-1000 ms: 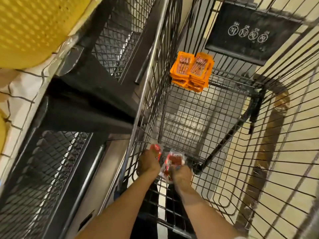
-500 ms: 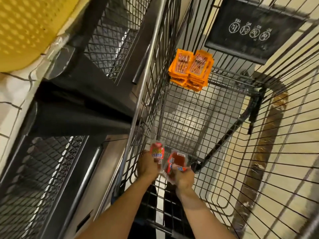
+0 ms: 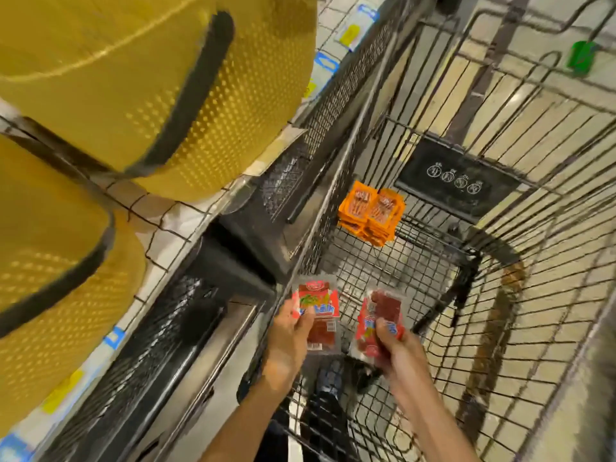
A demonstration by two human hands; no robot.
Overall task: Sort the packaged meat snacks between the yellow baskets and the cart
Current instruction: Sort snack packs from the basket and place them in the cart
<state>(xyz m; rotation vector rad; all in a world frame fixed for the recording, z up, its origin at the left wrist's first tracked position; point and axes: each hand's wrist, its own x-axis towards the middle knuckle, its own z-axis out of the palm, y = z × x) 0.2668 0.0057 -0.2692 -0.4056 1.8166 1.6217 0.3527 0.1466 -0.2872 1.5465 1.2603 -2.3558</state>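
Left hand (image 3: 289, 331) pinched a red meat-snack pack (image 3: 318, 316), right hand (image 3: 395, 353) clamped a second red pack (image 3: 378, 323), both held label-up over the wire cart (image 3: 500, 328), probably to compare them. Orange packs (image 3: 371, 213) sat stacked at the cart's far end. Yellow baskets (image 3: 133, 95) waited on the shelf to the left.

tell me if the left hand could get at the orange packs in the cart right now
Probably not yet: the left hand already holds a red snack pack, and the orange packs sit at the cart's far end, though nothing blocks the way.
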